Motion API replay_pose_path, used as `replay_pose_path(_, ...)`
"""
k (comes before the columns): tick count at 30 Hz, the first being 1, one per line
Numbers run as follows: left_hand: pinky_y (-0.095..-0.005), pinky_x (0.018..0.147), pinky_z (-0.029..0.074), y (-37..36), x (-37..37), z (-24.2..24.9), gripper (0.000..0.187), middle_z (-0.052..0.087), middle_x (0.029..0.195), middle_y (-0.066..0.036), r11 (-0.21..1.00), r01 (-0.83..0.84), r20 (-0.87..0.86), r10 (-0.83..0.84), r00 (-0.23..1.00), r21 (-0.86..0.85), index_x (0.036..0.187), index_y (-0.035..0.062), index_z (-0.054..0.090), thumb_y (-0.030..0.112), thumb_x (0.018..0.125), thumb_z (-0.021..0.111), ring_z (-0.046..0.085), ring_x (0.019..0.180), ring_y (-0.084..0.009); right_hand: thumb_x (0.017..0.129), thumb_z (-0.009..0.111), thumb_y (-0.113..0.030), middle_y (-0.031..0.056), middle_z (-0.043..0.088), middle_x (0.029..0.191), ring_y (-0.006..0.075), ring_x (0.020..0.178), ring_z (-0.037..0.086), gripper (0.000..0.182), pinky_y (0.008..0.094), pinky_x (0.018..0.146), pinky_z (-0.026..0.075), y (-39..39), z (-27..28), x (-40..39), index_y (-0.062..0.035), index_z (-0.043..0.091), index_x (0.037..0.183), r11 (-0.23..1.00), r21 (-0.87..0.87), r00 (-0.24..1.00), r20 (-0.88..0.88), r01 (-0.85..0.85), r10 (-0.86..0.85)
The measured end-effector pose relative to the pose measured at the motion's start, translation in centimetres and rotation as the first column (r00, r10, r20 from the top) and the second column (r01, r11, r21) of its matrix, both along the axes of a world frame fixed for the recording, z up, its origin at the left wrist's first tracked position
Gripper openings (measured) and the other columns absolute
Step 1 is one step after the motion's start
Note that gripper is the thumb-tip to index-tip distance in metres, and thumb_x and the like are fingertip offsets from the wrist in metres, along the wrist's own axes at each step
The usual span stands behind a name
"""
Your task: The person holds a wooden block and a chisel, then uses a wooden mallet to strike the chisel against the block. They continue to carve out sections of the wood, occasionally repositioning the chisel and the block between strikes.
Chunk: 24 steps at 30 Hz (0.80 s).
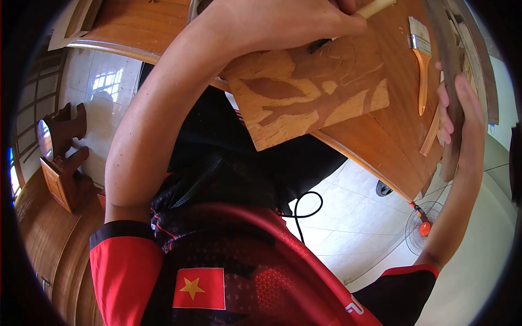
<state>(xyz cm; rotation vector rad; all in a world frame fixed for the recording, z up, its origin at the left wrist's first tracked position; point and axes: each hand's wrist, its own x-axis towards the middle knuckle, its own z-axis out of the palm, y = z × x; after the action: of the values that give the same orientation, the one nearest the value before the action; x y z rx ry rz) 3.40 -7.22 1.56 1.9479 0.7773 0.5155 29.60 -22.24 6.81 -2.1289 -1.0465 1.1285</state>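
Observation:
My left hand (326, 20) reaches in from the left over the top of a carved wooden panel (315, 98). Its fingers are curled and partly hidden, closed round a carving tool with a pale wooden handle (378, 7); a dark end pokes out below the hand. Light raised shapes and darker recessed areas cover the panel, whose near corner juts past the table's edge. On the right, my right hand (462, 108) wraps round a long dark wooden strip (450, 152), fingertips showing on its left side.
A flat paintbrush (421, 65) with an orange handle lies on the wooden table (380, 146). Next to the strip is a thin wood piece (430, 133). A fan (423, 228) stands on the floor beyond the table, and carved furniture (65, 163) is at left.

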Motion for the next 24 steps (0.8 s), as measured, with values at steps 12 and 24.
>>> replay_pose_path(12, -0.0319, 0.06, 0.054, -1.0, -0.5, -2.4, 0.029, 0.07, 0.067, -0.016, 0.975, -0.021, 0.141, -0.011, 0.99, 0.221, 0.084, -0.0099, 0.074, 0.02, 0.084, 0.073, 0.066, 0.058, -0.0185, 0.109, 0.047, -0.04, -0.0023, 0.048, 0.083, 0.0007, 0.047, 0.04, 0.051, 0.0179, 0.039, 0.035, 0.1, 0.3, -0.3, -0.0008, 0.056, 0.141, 0.999, -0.011, 0.999, 0.007, -0.045, 0.045)
replay_pose_path(24, -0.0386, 0.061, 0.049, 0.0, -0.7, -3.4, 0.025, 0.063, 0.067, -0.017, 0.971, 0.123, 0.22, -0.168, 0.961, 0.207, 0.08, -0.0065, 0.067, 0.017, 0.086, 0.068, 0.06, 0.058, -0.0264, 0.109, 0.047, -0.039, -0.0012, 0.048, 0.081, 0.0019, 0.045, 0.039, 0.051, 0.0188, 0.039, 0.033, -0.5, 0.4, -0.9, 0.0001, 0.056, 0.14, 0.999, -0.037, 1.0, 0.004, -0.015, 0.016)
